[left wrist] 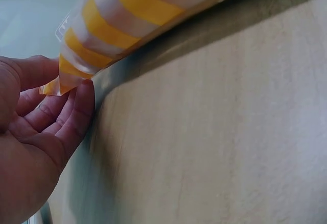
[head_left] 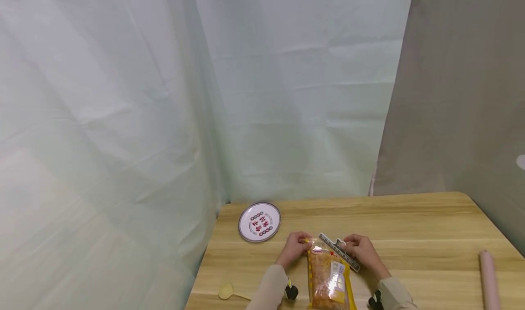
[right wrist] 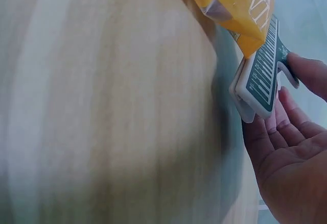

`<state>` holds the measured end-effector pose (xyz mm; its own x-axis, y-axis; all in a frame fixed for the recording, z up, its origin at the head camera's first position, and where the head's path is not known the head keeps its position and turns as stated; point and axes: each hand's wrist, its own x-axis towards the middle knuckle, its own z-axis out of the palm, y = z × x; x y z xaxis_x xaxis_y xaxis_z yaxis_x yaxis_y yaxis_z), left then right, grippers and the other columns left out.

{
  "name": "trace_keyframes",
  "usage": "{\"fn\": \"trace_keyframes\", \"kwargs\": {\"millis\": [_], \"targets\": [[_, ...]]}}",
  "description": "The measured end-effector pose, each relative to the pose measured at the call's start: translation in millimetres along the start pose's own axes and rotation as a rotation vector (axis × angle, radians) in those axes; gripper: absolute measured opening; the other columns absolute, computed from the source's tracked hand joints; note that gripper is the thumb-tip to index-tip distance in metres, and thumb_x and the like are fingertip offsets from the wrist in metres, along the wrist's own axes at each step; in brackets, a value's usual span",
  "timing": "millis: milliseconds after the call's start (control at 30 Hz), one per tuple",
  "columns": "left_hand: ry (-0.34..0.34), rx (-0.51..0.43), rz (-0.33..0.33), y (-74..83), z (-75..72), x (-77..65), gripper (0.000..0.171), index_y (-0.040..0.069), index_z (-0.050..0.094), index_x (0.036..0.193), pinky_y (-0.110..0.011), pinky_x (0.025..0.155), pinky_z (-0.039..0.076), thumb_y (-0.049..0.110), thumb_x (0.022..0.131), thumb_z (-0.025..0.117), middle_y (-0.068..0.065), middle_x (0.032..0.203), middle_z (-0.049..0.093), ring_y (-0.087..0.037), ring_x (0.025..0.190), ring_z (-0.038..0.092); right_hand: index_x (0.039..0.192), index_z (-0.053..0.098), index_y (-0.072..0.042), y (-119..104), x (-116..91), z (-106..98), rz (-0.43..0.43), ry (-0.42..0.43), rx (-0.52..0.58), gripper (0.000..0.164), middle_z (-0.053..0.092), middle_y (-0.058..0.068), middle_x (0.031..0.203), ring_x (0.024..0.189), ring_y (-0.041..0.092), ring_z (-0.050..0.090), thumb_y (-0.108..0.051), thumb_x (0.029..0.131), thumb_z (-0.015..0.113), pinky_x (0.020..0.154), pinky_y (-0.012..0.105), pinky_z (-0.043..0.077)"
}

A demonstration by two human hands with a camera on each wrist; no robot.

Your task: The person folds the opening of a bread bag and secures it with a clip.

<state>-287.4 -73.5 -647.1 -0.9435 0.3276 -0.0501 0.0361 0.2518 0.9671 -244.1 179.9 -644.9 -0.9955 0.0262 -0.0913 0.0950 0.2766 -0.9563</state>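
Note:
A yellow food bag (head_left: 320, 278) with a clear front and a white label lies on the table below the hands. My left hand (head_left: 295, 248) pinches its upper left corner; in the left wrist view, thumb and fingers grip the striped yellow edge (left wrist: 112, 30). My right hand (head_left: 364, 251) holds a long bag clip (head_left: 339, 252) with a piano-key pattern, slanting across the bag's upper right corner. In the right wrist view, the thumb presses the clip's dark handle (right wrist: 287, 63) and the fingers support it from below. The yellow corner (right wrist: 250, 38) overlaps the clip's bar there.
A white plate (head_left: 244, 225) with red characters and a dark rim sits at the table's back left. Near the left sleeve lies a pale spoon (head_left: 226, 291). A pink roll (head_left: 489, 278) lies at the right. Pale curtains (head_left: 303, 118) hang behind the wooden table (head_left: 430, 237).

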Motion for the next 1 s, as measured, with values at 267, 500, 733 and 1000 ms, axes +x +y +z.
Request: {"fn": "trace_keyframes", "kwargs": {"millis": [267, 500, 733, 1000], "targets": [[0.02, 0.039, -0.003, -0.9, 4.0, -0.4, 0.019, -0.007, 0.067, 0.107, -0.029, 0.063, 0.055, -0.009, 0.088, 0.068, -0.006, 0.084, 0.067, -0.011, 0.07, 0.059, 0.105, 0.062, 0.014, 3.3, -2.0, -0.5, -0.02, -0.008, -0.001, 0.029, 0.065, 0.008, 0.082, 0.07, 0.018, 0.059, 0.002, 0.082, 0.074, 0.06, 0.027, 0.05], [0.029, 0.104, 0.017, 0.7, 6.1, 0.0, 0.021, -0.007, 0.067, 0.108, -0.026, 0.063, 0.053, -0.008, 0.087, 0.068, -0.003, 0.084, 0.066, -0.01, 0.072, 0.058, 0.095, 0.066, 0.007, 4.2, -2.6, 0.2, -0.021, 0.012, -0.106, 0.015, 0.066, 0.007, 0.084, 0.075, 0.018, 0.057, -0.001, 0.084, 0.074, 0.066, 0.028, 0.048], [0.048, 0.153, 0.011, 1.3, 9.1, 2.4, 0.023, -0.005, 0.068, 0.107, -0.023, 0.061, 0.05, -0.008, 0.085, 0.07, -0.007, 0.086, 0.065, -0.01, 0.071, 0.057, 0.094, 0.07, 0.006, 3.0, -3.7, -1.3, -0.039, 0.04, -0.161, 0.014, 0.069, 0.009, 0.086, 0.076, 0.018, 0.058, -0.004, 0.085, 0.075, 0.068, 0.031, 0.048], [0.101, 0.179, 0.019, 4.9, 13.4, 3.3, 0.023, -0.007, 0.068, 0.103, -0.024, 0.062, 0.048, -0.011, 0.08, 0.071, -0.006, 0.084, 0.062, -0.009, 0.071, 0.055, 0.089, 0.071, 0.003, 9.1, -1.1, -1.2, -0.068, 0.053, -0.236, 0.01, 0.068, 0.005, 0.081, 0.073, 0.017, 0.057, -0.005, 0.084, 0.077, 0.065, 0.03, 0.048]]}}
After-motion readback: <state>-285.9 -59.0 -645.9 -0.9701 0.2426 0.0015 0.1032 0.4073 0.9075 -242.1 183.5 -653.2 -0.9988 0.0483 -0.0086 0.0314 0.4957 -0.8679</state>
